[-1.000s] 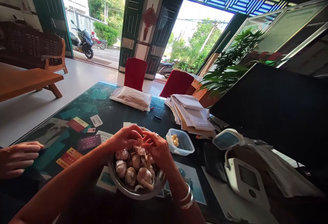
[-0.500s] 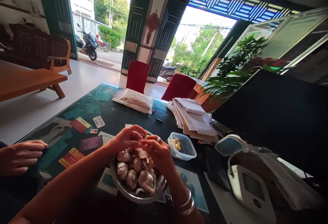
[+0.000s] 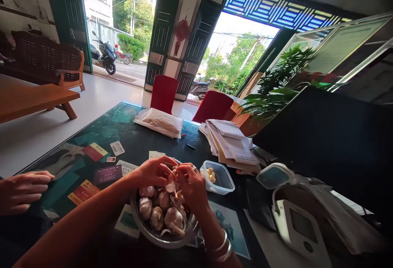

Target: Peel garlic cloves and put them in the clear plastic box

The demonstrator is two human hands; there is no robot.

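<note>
A small bit could drop from the fingertips and get lost in the garlic, because the bowl is so full. Loose skins could spill over the edge if a wrist bumps it. The left hand and right hand bend in over the bowl's far side, fingers curled, tips close together – I can't tell what either one grips. The garlic sits in the bowl, near the plastic tub.

From my remote seat I see two bare forearms leading to slim hands. The right hand wears a silvery ring on one finger. Around the right wrist, shiny, rounded silvery bangles catch the light; I can't tell whether they are joined.
</note>
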